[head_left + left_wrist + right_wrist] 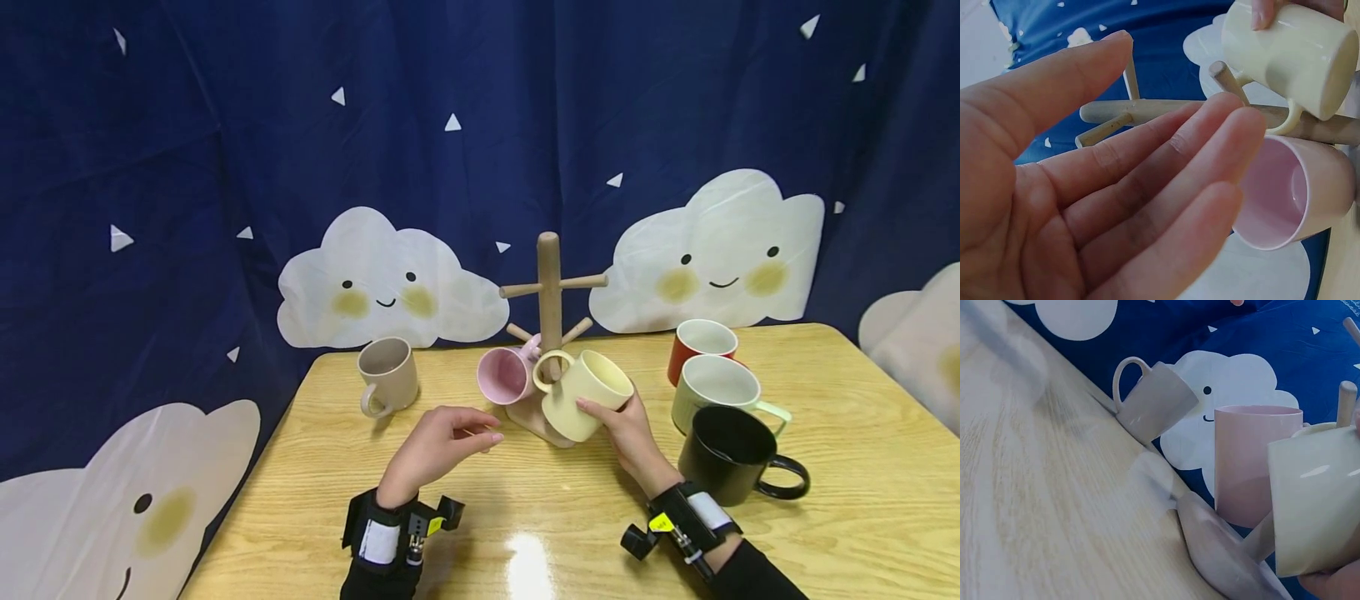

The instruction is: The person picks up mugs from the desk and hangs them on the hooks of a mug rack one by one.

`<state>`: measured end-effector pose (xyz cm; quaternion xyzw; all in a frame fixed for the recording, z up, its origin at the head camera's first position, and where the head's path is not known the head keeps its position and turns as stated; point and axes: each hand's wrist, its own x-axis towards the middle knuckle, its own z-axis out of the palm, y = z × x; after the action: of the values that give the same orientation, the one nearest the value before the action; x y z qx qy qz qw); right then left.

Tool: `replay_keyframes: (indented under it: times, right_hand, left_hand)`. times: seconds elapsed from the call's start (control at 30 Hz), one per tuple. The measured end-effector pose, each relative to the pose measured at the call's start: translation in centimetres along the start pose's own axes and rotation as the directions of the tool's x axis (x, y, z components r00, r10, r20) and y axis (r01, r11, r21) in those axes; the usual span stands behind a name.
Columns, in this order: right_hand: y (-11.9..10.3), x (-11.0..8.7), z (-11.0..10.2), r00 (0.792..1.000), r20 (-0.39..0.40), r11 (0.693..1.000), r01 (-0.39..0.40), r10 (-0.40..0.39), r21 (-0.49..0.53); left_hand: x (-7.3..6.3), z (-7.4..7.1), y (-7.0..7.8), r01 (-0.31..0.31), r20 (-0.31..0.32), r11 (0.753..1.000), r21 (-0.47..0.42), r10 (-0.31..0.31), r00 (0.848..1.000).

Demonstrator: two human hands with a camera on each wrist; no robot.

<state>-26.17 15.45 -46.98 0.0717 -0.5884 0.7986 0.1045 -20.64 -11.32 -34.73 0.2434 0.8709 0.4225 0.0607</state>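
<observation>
A pale yellow mug [588,396] is held by my right hand [636,437], thumb on its side, tilted with its handle toward the wooden mug rack [550,287]. In the left wrist view the yellow mug's handle [1291,119] overlaps the post, close to a lower peg [1229,81]. A pink mug [502,377] hangs on its side from the rack's lower left, mouth facing out. To the left of the rack my left hand [442,450] hovers over the table, fingers extended and nothing in them, near the pink mug. The rack's two upper pegs are bare.
A taupe mug [392,377] stands at the back left of the wooden table [300,500]. Along the right side are a red mug [678,354], a pale green-white mug [705,404] and a black mug [723,458]. A dark blue curtain [420,50] hangs behind.
</observation>
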Motion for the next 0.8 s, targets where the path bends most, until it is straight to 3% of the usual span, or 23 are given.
replay_keyframes:
  times: [0.1,0.3,0.57,0.8]
  right_hand:
    - [1.1,0.3,-0.6,1.0,0.026,1.0,-0.011,0.01,0.012]
    - [-0.6,-0.5,0.6,0.994,0.013,0.994,-0.105,0.105,0.019]
    - [-1.6,-0.8,1.2,0.967,0.002,0.966,-0.256,0.256,0.04]
    - [-1.3,-0.7,1.0,0.966,0.018,0.965,-0.26,0.259,0.045]
  left_hand:
    - [0.0,0.1,0.0,0.004,0.006,1.0,-0.001,-0.004,1.0]
    - [0.1,0.1,0.0,0.004,0.009,1.0,-0.003,-0.004,1.0]
    - [0.2,0.3,0.0,-0.003,0.019,1.0,0.018,0.002,1.0]
    - [0.3,0.4,0.0,0.008,0.033,1.0,0.03,-0.009,0.999]
